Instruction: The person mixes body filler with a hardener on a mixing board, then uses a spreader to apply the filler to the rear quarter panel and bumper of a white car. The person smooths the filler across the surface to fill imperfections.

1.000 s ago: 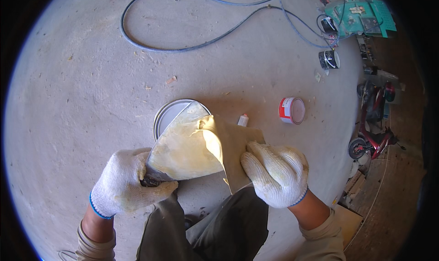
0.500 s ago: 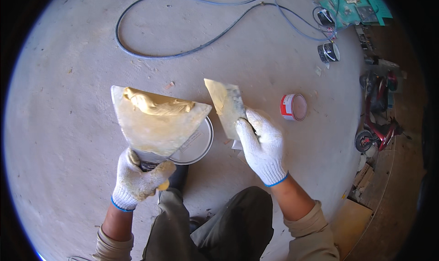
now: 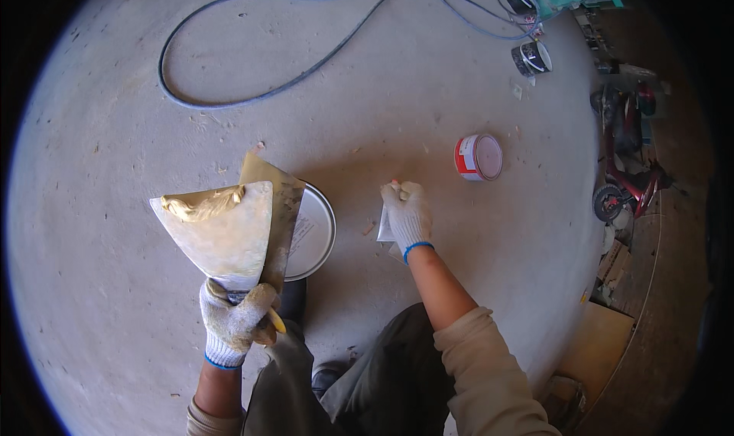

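Currently, the left gloved hand grips a wide scraper by its handle, a tan plate clasped alongside and overlapping behind; putty sits along the blade's far edge. The right gloved hand, fingers bunched, pinches a white tube near its red tip. Beyond: a round grey lid partly behind the plate, a red-and-white can rightward, a blue hose looped on the floor.

Smeared metal spreader, matt concrete floor
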Tool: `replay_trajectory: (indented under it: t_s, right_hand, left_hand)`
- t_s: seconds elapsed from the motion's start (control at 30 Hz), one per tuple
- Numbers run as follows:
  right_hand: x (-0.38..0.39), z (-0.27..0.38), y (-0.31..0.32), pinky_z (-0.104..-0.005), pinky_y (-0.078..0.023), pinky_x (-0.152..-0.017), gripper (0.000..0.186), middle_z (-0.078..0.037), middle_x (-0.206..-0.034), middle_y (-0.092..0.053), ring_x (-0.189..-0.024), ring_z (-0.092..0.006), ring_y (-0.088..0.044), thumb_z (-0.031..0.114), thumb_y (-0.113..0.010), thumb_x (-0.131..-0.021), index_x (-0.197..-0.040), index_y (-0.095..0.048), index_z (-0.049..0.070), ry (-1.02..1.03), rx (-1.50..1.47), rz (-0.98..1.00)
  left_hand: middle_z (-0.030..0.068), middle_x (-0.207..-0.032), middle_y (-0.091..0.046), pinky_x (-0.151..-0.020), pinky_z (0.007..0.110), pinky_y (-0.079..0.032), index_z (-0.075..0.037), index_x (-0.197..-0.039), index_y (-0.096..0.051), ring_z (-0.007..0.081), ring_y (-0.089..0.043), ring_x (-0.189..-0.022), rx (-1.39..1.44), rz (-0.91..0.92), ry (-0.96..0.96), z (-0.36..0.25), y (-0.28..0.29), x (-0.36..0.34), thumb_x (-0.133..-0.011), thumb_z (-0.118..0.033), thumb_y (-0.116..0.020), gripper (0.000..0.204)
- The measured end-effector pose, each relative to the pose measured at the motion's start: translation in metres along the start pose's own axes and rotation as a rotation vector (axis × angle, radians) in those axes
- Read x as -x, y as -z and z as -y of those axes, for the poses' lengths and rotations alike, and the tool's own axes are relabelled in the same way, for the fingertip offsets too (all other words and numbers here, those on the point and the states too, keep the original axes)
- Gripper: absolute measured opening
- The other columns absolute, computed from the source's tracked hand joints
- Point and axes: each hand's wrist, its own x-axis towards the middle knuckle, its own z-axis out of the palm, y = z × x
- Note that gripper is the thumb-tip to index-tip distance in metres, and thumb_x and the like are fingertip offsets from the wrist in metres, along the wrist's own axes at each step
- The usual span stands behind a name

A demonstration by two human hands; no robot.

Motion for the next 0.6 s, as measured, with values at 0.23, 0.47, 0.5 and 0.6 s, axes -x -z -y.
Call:
replay_trajectory:
  t_s: [0.23,0.47,0.5,0.6]
  right_hand:
    - [-0.009,-0.017,-0.020,-0.0383,-0.059,-0.070,0.042,-0.016,-0.099,-0.072,-0.077,-0.0282,-0.074,0.028,-0.076,-0.086,-0.114,-0.062,0.000,-0.161,-0.118,0.207]
    - [0.074,0.088,0.048,-0.0329,-0.054,-0.060,0.036,-0.007,-0.094,-0.064,-0.066,-0.0173,-0.064,0.012,-0.067,-0.096,-0.131,-0.056,0.007,0.185,-0.797,0.760]
    - [0.093,0.100,0.046,-0.0279,-0.051,-0.060,0.033,-0.006,-0.093,-0.064,-0.068,-0.0120,-0.060,0.016,-0.064,-0.100,-0.130,-0.058,0.005,0.342,-0.668,0.665]
    - [0.117,0.133,0.039,-0.0265,-0.048,-0.060,0.027,-0.006,-0.088,-0.066,-0.067,-0.0082,-0.056,0.026,-0.066,-0.105,-0.117,-0.065,0.001,0.744,-0.406,0.640]
  left_hand:
    - [0.0125,-0.073,-0.069,-0.041,0.032,-0.051,0.008,-0.096,-0.067,0.0218,-0.066,-0.045,-0.005,0.015,0.033,-0.001,-0.006,-0.002,-0.091,-0.005,-0.074,0.016]
    - [0.0079,-0.074,-0.073,-0.048,0.028,-0.050,0.003,-0.095,-0.070,0.0140,-0.065,-0.050,-0.059,-0.173,-0.094,-0.003,-0.009,-0.014,-0.090,-0.007,-0.077,0.014]
    - [0.0073,-0.079,-0.075,-0.054,0.027,-0.053,0.002,-0.100,-0.071,0.0115,-0.068,-0.060,-0.125,-0.193,-0.093,-0.002,-0.012,-0.015,-0.090,-0.008,-0.078,0.016]
    - [0.0061,-0.083,-0.076,-0.058,0.026,-0.054,0.003,-0.104,-0.071,0.0089,-0.068,-0.067,-0.258,-0.251,-0.230,0.002,-0.020,-0.017,-0.090,-0.009,-0.080,0.021]
